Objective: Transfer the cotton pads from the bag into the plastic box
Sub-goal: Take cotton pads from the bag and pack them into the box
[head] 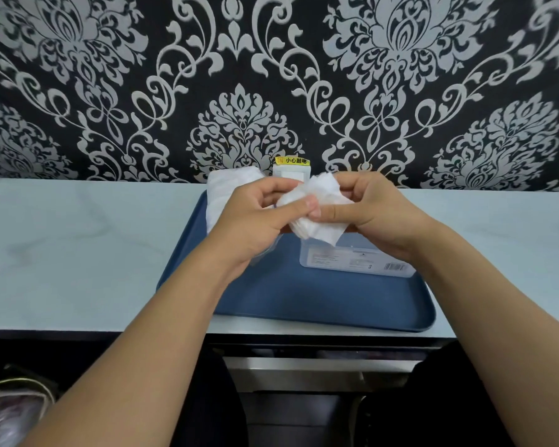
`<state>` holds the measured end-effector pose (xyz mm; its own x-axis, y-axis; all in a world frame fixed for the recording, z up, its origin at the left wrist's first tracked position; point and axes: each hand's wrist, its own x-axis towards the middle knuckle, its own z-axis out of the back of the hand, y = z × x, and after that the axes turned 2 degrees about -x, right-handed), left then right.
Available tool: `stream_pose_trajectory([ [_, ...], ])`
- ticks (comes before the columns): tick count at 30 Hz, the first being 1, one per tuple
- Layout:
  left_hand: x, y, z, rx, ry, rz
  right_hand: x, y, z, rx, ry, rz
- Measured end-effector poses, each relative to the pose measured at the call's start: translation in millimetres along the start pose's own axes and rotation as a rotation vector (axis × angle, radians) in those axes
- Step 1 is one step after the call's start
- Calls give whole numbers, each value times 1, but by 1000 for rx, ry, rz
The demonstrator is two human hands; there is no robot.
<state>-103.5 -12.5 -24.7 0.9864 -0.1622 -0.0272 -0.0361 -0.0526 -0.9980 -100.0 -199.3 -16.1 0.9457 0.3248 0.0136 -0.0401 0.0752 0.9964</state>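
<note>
You're holding a bunch of white cotton pads up in the air w/ both hands, just above the far end of the plastic box. Your left hand is closing on the left side of the bunch, thumb lying across the front; your right hand is pinching the right side, fingers curled over the top edge and thumb pressing in from the front. The thumbs are almost meeting at the middle of the stack. The pads are fanning out a bit at the lower edge, so you're gripping several, not one; can't tell how many. The box is clear w/ a printed label and a barcode on its near side, and it's sitting on the right part of a blue tray; your right hand and wrist are covering most of it, so can't tell what's inside. The bag, white and crinkly, is sitting at the tray's far left corner behind your left hand; contents not readable from here. The tray is resting on a pale marble-look counter, against black-and-silver patterned wallpaper, w/ a white wall socket carrying a yellow sticker right behind the pads.
</note>
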Motion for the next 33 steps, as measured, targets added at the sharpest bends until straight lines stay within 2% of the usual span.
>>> stream_pose_trajectory([
  [3,1,1,3,48,29,12,-1,0,0,-50,-28,-2],
  [7,4,5,-2,73,5,-35,-1,1,3,-49,-224,-18],
  [10,5,10,-11,116,-105,-63,-5,1,9,-117,-386,-22],
  [12,5,11,-15,107,-177,-71,-7,6,16,-44,-480,-18],
  [13,5,11,-17,98,-191,-59,-10,9,16,74,-466,-16],
  [15,6,12,-21,43,-158,3,-12,14,11,283,-335,-33],
  [16,5,12,-23,-14,-109,51,-13,13,4,276,-266,-47],
  [18,3,10,-27,-114,-19,128,-11,8,-6,79,-213,-50],
  [20,4,10,-27,-166,0,165,-8,6,-8,-78,-258,-21],
  [26,6,10,-23,-338,22,225,-5,2,-9,-91,-339,54],
  [33,4,7,-24,-253,150,177,-2,2,2,-253,-332,56],
])
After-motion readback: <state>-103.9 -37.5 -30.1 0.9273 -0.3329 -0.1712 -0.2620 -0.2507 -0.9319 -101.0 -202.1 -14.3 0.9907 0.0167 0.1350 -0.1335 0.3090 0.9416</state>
